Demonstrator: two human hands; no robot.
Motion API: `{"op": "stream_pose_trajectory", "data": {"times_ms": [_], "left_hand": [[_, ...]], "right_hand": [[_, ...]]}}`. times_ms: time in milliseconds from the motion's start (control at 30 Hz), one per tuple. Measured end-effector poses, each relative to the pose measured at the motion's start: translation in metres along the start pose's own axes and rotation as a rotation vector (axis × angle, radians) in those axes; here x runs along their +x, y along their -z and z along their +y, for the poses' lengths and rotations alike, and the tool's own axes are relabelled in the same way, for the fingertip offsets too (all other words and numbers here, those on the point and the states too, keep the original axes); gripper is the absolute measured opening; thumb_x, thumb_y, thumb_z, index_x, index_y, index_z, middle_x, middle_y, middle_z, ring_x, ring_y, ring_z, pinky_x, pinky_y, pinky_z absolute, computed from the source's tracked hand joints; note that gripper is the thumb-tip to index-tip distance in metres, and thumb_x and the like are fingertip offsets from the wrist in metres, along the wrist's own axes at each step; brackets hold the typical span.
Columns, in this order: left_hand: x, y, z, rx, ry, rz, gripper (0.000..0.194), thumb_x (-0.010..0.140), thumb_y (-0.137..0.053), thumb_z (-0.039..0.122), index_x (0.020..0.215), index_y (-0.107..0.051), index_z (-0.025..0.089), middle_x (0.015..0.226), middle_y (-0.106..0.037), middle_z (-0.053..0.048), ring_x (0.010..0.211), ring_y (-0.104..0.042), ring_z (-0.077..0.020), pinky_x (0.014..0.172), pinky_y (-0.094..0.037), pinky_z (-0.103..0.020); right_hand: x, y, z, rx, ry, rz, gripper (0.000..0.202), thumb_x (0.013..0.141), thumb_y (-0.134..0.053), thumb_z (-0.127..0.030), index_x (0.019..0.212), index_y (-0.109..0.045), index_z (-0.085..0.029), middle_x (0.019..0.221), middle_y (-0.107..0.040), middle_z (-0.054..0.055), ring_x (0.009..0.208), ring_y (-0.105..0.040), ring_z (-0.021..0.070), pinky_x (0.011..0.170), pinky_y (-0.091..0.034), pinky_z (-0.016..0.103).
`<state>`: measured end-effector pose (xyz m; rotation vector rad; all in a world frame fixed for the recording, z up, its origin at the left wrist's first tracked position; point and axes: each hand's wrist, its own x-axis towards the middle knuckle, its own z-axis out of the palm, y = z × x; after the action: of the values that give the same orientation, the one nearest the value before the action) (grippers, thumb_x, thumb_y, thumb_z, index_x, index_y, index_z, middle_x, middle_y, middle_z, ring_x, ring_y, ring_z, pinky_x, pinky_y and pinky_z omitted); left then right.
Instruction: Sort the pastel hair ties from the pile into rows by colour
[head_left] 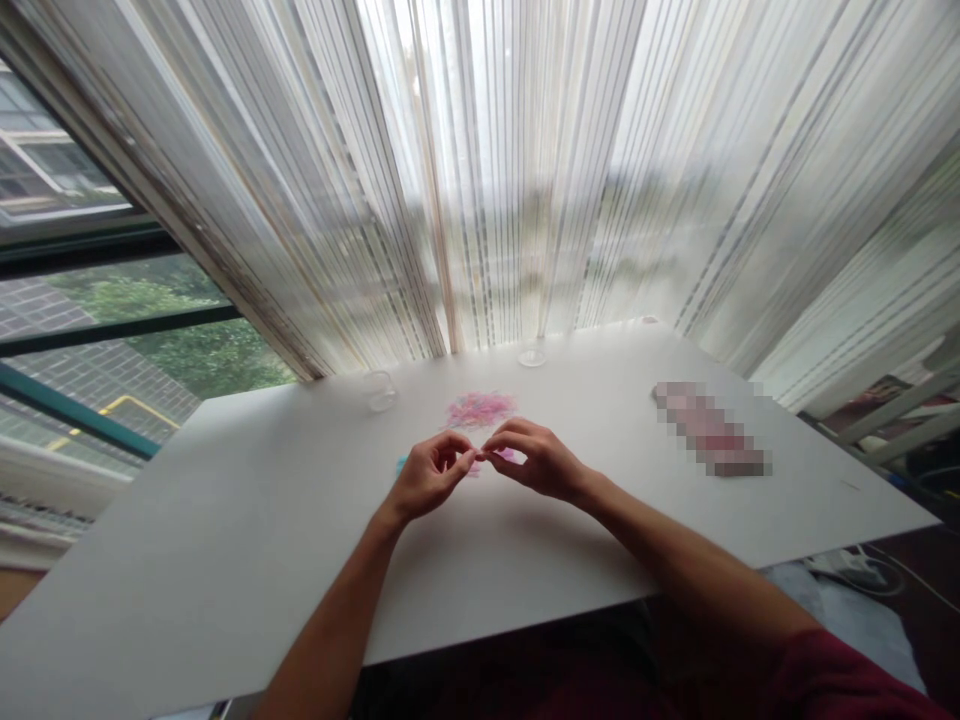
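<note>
My left hand (431,478) and my right hand (546,462) meet over the middle of the white table (300,520), fingertips nearly touching. Thumb and forefinger of each are pinched together; what lies between them is too small to make out. Just beyond my hands is a loose heap of tiny pink pieces (482,408) with some blue and orange among them. More pink bits (514,455) show below and between my hands, partly hidden by the fingers. A small blue patch (401,464) peeks out beside my left hand.
A clear round container (381,398) stands at the back left of the table, and a clear shallow dish or lid (532,358) near the curtain (517,200). To the right lies a pixelated, pinkish oblong object (709,430). A window (112,300) is at the left.
</note>
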<state>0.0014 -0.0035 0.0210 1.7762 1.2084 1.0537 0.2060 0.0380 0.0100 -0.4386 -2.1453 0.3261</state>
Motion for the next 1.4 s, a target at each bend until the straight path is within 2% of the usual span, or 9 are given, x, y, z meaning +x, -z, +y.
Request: {"op": "stream_pose_trajectory", "data": {"times_ms": [133, 267, 467, 800, 1000, 1200, 1300, 1400], "left_hand": [[-0.002, 0.002, 0.002, 0.285, -0.043, -0.006, 0.019, 0.086, -0.059, 0.032, 0.080, -0.066, 0.016, 0.053, -0.046, 0.006, 0.048, -0.035, -0.0070, 0.047, -0.031, -0.019], [-0.003, 0.003, 0.005, 0.376, -0.075, -0.032, 0.021, 0.088, -0.054, 0.031, 0.078, -0.066, 0.016, 0.054, -0.050, 0.005, 0.049, -0.038, -0.0073, 0.050, -0.032, -0.019], [-0.002, 0.005, 0.005, 0.369, -0.085, -0.045, 0.027, 0.090, -0.051, 0.034, 0.078, -0.067, 0.016, 0.057, -0.055, 0.004, 0.050, -0.040, -0.0074, 0.052, -0.034, -0.019], [-0.003, 0.006, 0.004, 0.344, -0.051, 0.009, 0.021, 0.084, -0.059, 0.036, 0.083, -0.068, 0.017, 0.054, -0.047, 0.005, 0.049, -0.037, -0.0078, 0.048, -0.032, -0.019], [-0.004, 0.009, 0.004, 0.302, -0.057, 0.021, 0.017, 0.082, -0.062, 0.032, 0.083, -0.069, 0.016, 0.057, -0.051, 0.004, 0.049, -0.036, -0.0070, 0.048, -0.032, -0.019], [-0.003, 0.021, 0.007, 0.276, -0.080, -0.035, 0.021, 0.082, -0.065, 0.036, 0.084, -0.073, 0.016, 0.067, -0.059, -0.001, 0.053, -0.035, -0.0080, 0.049, -0.031, -0.020], [-0.002, 0.031, 0.002, 0.287, -0.064, -0.067, 0.023, 0.081, -0.066, 0.037, 0.086, -0.076, 0.018, 0.073, -0.061, -0.003, 0.055, -0.036, -0.0088, 0.050, -0.032, -0.021], [-0.003, 0.037, -0.006, 0.339, -0.010, -0.094, 0.022, 0.079, -0.067, 0.037, 0.088, -0.078, 0.021, 0.075, -0.060, -0.003, 0.059, -0.043, -0.0103, 0.053, -0.035, -0.021]], "right_hand": [[-0.001, 0.000, 0.003, -0.044, 0.007, -0.037, 0.006, 0.089, -0.061, -0.020, 0.090, -0.066, -0.019, 0.082, -0.066, 0.005, 0.073, -0.060, 0.0145, 0.069, -0.051, 0.027], [-0.002, 0.000, 0.004, -0.067, 0.012, -0.070, 0.006, 0.089, -0.060, -0.019, 0.091, -0.066, -0.019, 0.082, -0.067, 0.005, 0.073, -0.060, 0.0150, 0.069, -0.050, 0.027], [-0.002, 0.001, 0.004, -0.061, 0.003, -0.092, 0.007, 0.088, -0.060, -0.016, 0.090, -0.066, -0.019, 0.081, -0.067, 0.005, 0.073, -0.061, 0.0144, 0.068, -0.050, 0.026], [-0.001, 0.004, 0.002, 0.007, -0.030, -0.045, 0.008, 0.089, -0.058, -0.019, 0.090, -0.066, -0.019, 0.081, -0.065, 0.005, 0.072, -0.060, 0.0141, 0.067, -0.052, 0.027], [-0.001, 0.003, 0.003, 0.015, -0.042, -0.046, 0.006, 0.087, -0.059, -0.017, 0.088, -0.065, -0.018, 0.080, -0.064, 0.005, 0.071, -0.060, 0.0139, 0.067, -0.052, 0.027], [-0.001, 0.000, 0.001, 0.035, -0.045, -0.063, 0.006, 0.086, -0.061, -0.017, 0.090, -0.066, -0.018, 0.080, -0.065, 0.004, 0.071, -0.060, 0.0135, 0.067, -0.052, 0.026], [-0.002, 0.000, 0.003, 0.037, -0.062, -0.070, 0.007, 0.087, -0.061, -0.019, 0.091, -0.066, -0.018, 0.082, -0.066, 0.005, 0.071, -0.061, 0.0134, 0.068, -0.052, 0.026], [-0.003, 0.003, 0.007, 0.022, -0.089, -0.064, 0.008, 0.088, -0.059, -0.020, 0.091, -0.066, -0.018, 0.083, -0.065, 0.005, 0.071, -0.061, 0.0133, 0.068, -0.052, 0.027]]}}
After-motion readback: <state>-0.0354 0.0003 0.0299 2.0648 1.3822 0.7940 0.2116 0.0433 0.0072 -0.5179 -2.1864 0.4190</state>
